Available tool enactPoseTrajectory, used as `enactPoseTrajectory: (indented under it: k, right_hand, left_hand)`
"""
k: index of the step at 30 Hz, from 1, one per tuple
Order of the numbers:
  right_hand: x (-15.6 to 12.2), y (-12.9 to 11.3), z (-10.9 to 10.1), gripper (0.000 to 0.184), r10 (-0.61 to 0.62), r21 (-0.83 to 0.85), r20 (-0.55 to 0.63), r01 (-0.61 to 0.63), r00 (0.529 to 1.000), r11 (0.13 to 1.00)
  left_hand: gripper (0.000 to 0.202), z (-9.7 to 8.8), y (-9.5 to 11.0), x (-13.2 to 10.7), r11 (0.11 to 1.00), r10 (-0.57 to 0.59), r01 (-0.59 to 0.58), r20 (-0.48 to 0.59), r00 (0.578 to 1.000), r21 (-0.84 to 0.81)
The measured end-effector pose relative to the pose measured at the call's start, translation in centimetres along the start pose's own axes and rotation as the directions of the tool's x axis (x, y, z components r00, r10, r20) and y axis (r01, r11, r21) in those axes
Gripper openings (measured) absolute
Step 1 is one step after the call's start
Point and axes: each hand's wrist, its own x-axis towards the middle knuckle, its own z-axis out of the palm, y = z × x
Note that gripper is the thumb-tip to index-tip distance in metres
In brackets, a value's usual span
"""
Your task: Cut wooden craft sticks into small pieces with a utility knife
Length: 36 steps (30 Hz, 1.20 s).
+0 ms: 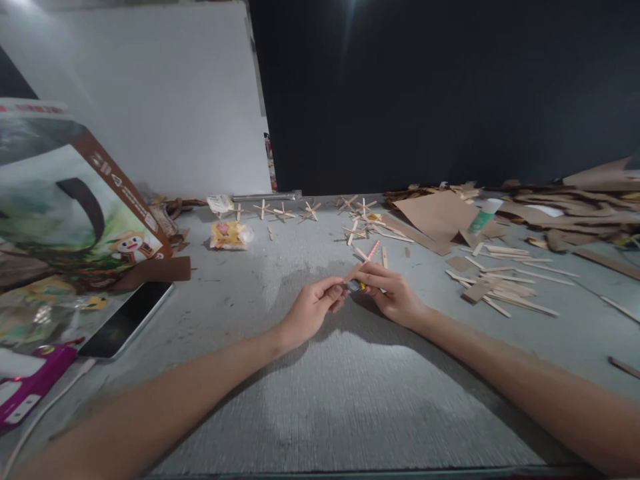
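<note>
As if to steady both ends, left hand [311, 308] and right hand [394, 295] pinch one wooden stick [351, 273] at frame centre.

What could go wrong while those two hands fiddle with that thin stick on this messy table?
1. The wooden stick is pinched only at the fingertips of the left hand and right hand; it might slip or snap.
2. The loose sticks lie near the right forearm; a sweep could scatter them.
3. The glue bottle lies tipped on the cardboard; if uncapped, it may leak.
</note>
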Motion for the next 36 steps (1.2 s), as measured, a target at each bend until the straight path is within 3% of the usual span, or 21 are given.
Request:
enactPoseTrajectory:
  k: [6, 21, 31, 36]
  right_hand:
    - [0.08, 0.0, -0.18, 0.039, 0.016, -0.016, 0.045, -0.016, 0.999, 1.0]
    - [0.11, -0.02, -0.13, 0.042, -0.001, -0.047, 0.019, 0.002, 1.0, 0.999]
    - [0.01, 0.0, -0.16, 0.037, 0.038, -0.023, 0.04, -0.037, 0.999, 0.999]
    - [-0.07, 0.15, -0.13, 0.04, -0.001, -0.01, 0.025, 0.002, 1.0, 1.0]
  left_hand:
    - [0.051, 0.07, 0.03, 0.11, 0.999, 0.009, -0.009, 0.007, 1.0, -0.036]
    - [0.052, 0.03, -0.09, -0.1, 1.0, -0.009, 0.009, 0.003, 1.0, -0.028]
    - [0.053, -0.14, -0.03, -0.12, 0.999, -0.002, 0.002, -0.006, 1.0, 0.036]
    - [0.055, -0.17, -0.03, -0.13, 0.999, -0.012, 0.011, 0.02, 1.0, 0.053]
